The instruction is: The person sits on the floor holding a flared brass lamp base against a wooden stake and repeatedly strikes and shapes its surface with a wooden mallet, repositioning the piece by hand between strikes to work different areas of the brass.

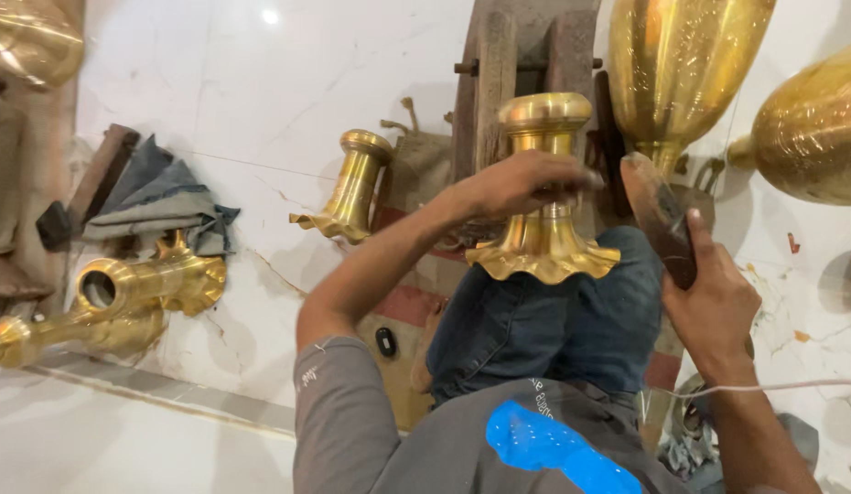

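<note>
A brass-ware workshop, worked at floor level: polished brass vessels and fluted brass stands lie scattered over a white marble floor, beside a worn wooden block fixture, rags and a dark hand tool.

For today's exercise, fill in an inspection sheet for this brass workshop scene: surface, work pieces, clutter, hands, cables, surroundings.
Surface: white marble floor, cracked and stained.
Job's things: frilled brass stand resting on the knee; dark worn tool.
Clutter: second brass stand, brass fitting, grey cloth.
Grips: left hand wraps the stand's neck; right hand shut on the tool.
Cables: thin white cord across the right wrist.
Surroundings: large brass vases, wooden frame.
</note>
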